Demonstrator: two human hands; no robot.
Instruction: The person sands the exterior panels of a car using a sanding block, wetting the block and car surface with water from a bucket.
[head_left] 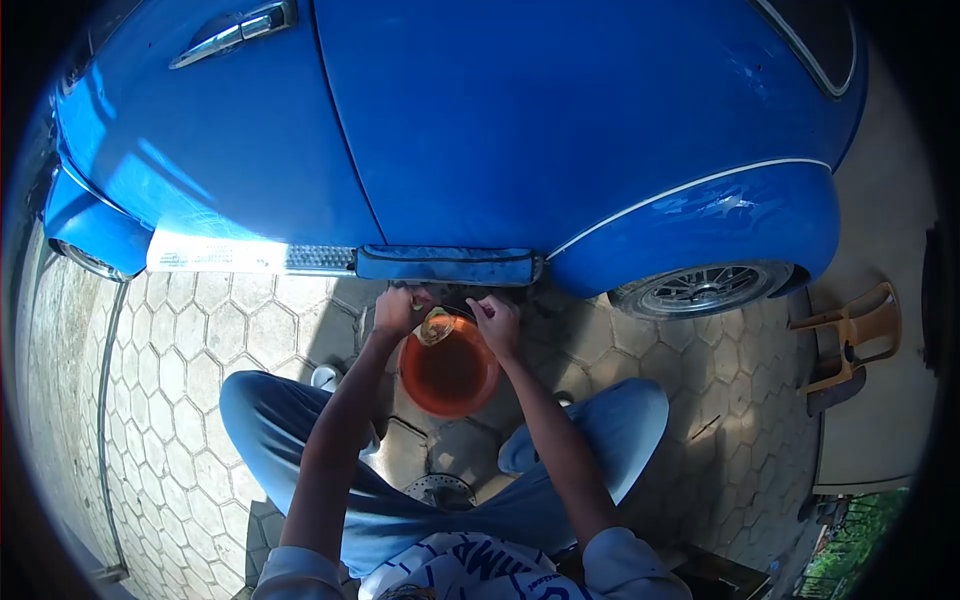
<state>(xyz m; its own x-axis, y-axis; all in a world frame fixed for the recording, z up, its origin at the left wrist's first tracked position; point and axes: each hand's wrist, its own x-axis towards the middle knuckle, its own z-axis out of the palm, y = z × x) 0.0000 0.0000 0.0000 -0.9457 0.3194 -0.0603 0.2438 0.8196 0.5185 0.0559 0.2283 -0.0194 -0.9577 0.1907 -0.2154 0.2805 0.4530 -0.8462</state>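
Observation:
An orange bowl (450, 375) with brownish liquid in it stands on the paving between my feet. Over its far left rim, my left hand (400, 309) is closed on a small greenish-yellow item (436, 326), whose exact kind I cannot make out. Just right of it, my right hand (494, 322) is pinched at the bowl's far right rim; what its fingertips hold, if anything, is too small to tell. Beyond both hands a long blue pouch-like bundle (445, 265) lies along the car's running board (310, 260).
A blue car (480, 120) fills the far side, its wheel (700, 290) at the right. An orange-brown plastic chair (870, 325) stands at the far right. Hexagonal paving (200, 340) covers the ground. A round perforated metal piece (440, 490) lies between my legs.

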